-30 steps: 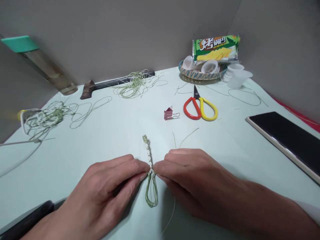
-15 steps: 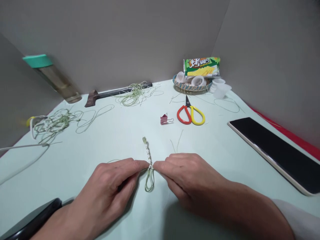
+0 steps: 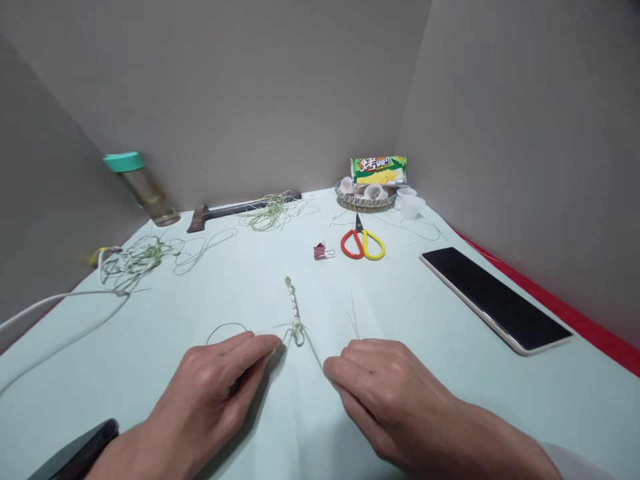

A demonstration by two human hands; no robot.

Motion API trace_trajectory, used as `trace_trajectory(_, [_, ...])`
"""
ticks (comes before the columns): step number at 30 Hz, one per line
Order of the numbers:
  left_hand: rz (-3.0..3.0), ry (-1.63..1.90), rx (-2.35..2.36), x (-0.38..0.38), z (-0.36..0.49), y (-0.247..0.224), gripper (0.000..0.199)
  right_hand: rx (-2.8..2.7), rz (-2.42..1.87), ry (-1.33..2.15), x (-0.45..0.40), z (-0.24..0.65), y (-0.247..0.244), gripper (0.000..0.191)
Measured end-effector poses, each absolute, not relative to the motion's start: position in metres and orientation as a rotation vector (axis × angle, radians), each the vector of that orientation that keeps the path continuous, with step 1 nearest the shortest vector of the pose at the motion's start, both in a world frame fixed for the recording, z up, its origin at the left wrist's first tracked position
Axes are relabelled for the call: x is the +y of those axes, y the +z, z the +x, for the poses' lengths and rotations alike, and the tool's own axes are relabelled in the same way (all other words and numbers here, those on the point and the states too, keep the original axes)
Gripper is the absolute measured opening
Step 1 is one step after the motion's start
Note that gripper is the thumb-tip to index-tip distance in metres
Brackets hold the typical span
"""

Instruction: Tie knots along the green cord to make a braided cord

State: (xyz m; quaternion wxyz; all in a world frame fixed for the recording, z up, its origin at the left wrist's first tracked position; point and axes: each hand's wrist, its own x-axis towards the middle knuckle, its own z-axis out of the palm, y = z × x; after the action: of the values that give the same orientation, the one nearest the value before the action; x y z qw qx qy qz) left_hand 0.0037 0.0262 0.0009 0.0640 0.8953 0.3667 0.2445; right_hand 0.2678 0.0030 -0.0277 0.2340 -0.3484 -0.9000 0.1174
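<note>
Braided cord (image 3: 293, 305) on bench (image 3: 250, 273), between the hands. Left hand (image 3: 215, 383), right hand (image 3: 387, 387): fingers pinched closed, each on green strands (image 3: 315, 351) from its near end; fingertip contact partly hidden. Woven basket (image 3: 367, 203): white cups (image 3: 374, 192), packet (image 3: 379, 171) above. Bottle (image 3: 153, 197): brownish contents, level unclear. Black object (image 3: 83, 450), left wrist: cut off.

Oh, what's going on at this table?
Someone is working on a slim, knotted-looking green-and-white cord with both bare hands. The left hand and right hand sit on either side of its near end, pinching thin green strands that run out from it. A small loop shows there. Scissors and a red clip lie beyond.
</note>
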Motion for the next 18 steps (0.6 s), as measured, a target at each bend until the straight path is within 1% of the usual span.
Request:
trace_trajectory(6, [2.799, 0.691, 1.09, -0.003, -0.007, 0.001, 0.023, -2.467, -1.042, 0.299, -0.027, 0.272, -0.021, 0.028])
trace_trajectory(8, [2.827, 0.669, 1.066, -0.011, -0.011, -0.001, 0.025, -2.457, -1.046, 0.221, -0.034, 0.273, -0.022, 0.028])
trace_trajectory(12, [2.863, 0.643, 1.043, -0.021, -0.018, -0.008, 0.027, -2.425, -0.907, -0.015, -0.04, 0.273, -0.03, 0.03])
trace_trajectory(18, [2.893, 0.644, 1.021, -0.025, -0.024, -0.016, 0.028, -2.383, -0.867, -0.14, -0.041, 0.272, -0.035, 0.037])
